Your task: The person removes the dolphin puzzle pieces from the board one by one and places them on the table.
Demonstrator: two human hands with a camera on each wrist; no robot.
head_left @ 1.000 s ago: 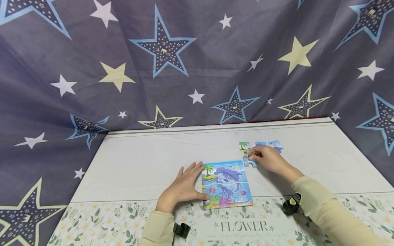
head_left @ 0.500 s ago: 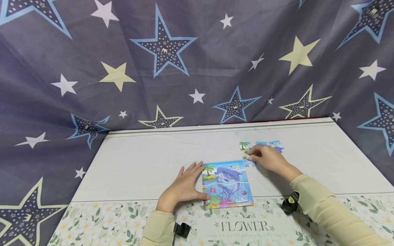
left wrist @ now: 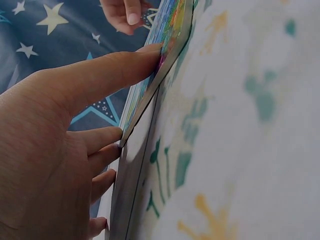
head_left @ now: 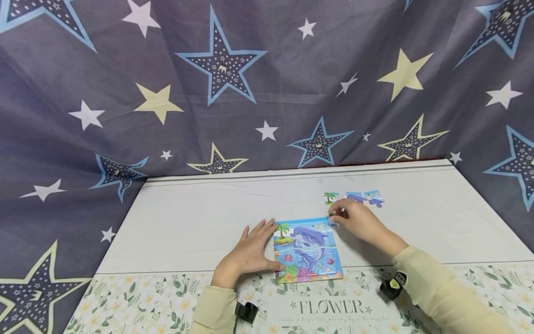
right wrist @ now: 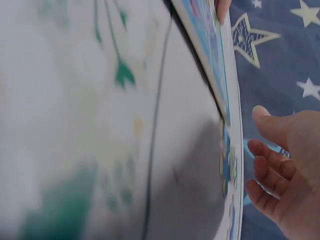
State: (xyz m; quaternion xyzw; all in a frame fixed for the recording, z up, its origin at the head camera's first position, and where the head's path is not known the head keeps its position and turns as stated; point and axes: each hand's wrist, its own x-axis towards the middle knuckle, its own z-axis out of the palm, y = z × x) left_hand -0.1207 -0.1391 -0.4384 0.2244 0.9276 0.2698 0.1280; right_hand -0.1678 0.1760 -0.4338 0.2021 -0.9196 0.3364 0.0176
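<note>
A square jigsaw puzzle (head_left: 308, 253) with dolphins, a palm tree and coral lies flat on the table. My left hand (head_left: 249, 253) rests at its left edge, with the thumb (left wrist: 125, 67) on top and the fingers spread along the side. Beyond the puzzle's far right corner, my right hand (head_left: 359, 220) hovers low over loose pieces, thumb and forefinger bent close together. Part of a puzzle piece (head_left: 333, 224) shows beside those fingertips. In the right wrist view, the right hand (right wrist: 290, 165) has no piece visibly between its fingers; the forefinger tip is unclear.
Behind the right hand lie a palm-tree piece (head_left: 331, 198) and dolphin pieces (head_left: 373, 197), partly covered by it. The tabletop (head_left: 200, 222) is white with a flowered front strip (head_left: 158, 301). A starry cloth (head_left: 267, 93) hangs behind.
My right hand has shifted slightly left and towards the puzzle, baring more of the dolphin pieces behind it and covering more of the nearer piece. My left hand and the puzzle stay put.
</note>
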